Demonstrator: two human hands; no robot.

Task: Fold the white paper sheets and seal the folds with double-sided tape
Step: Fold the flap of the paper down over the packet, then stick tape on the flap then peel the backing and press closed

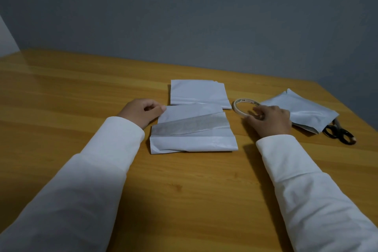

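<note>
A partly folded white paper sheet (192, 129) lies in the middle of the wooden table (81, 92), with a grey flap slanting across it. My left hand (141, 111) pinches its upper left corner. A second folded white sheet (199, 93) lies just behind it. To the right, a ring of double-sided tape (240, 106) rests flat on the table, and my right hand (270, 119) has its fingers curled on the ring's near right side. A third folded sheet (302, 108) lies farther right, partly behind that hand.
Black-handled scissors (339, 133) lie at the far right, their blades tucked under the third sheet. A grey wall stands behind the table's far edge. Bare wood stretches across the left side and the near part of the table.
</note>
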